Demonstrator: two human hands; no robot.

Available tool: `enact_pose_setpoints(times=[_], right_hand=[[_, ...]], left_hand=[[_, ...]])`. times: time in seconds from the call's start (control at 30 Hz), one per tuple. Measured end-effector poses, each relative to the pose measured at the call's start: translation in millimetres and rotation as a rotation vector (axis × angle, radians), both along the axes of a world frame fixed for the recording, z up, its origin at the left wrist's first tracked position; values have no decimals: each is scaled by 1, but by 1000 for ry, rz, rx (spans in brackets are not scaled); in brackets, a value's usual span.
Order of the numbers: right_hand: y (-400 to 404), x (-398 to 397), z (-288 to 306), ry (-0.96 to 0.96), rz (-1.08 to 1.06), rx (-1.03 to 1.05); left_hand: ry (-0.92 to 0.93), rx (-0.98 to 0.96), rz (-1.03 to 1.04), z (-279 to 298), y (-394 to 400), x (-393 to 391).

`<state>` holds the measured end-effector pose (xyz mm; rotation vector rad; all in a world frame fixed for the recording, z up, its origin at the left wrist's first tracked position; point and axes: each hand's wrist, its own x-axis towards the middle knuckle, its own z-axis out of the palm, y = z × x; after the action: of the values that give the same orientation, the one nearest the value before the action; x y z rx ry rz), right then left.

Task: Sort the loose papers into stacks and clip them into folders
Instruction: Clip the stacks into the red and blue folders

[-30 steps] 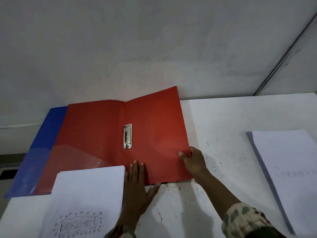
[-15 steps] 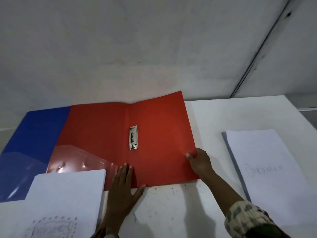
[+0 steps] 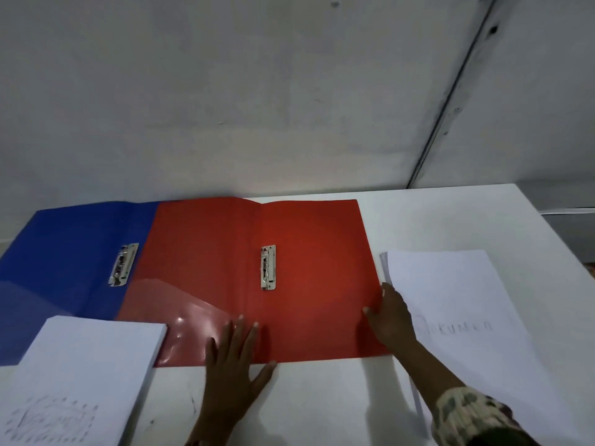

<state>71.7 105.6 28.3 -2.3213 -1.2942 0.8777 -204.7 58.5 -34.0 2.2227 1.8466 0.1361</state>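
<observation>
- Head view. Red folder: lies open and flat on the white table, its metal clip upright just right of the centre fold.
- Blue folder: open, left of the red folder, its right edge tucked under it; a second clip sits near that overlap.
- Left paper stack: in front of the red folder's left corner, overlapping both folders; blurred pencil drawing on top.
- Right paper stack: just right of the red folder, faint lettering on top.
- Left hand: fingers straight and slightly spread, pressed flat on the red folder's near edge.
- Right hand: at the red folder's right edge, thumb on the cover; whether the fingers grip the edge cannot be told.
</observation>
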Motion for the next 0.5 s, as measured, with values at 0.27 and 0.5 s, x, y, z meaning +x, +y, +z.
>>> enact_pose_setpoints(times=[0.27,0.5], right_hand=[[-5,20,5,-160,213,43],[-21,80,5,-157,-18,225]], left_hand=[[69,-70,137,8,4,45],[32,10,3,22,7,109]])
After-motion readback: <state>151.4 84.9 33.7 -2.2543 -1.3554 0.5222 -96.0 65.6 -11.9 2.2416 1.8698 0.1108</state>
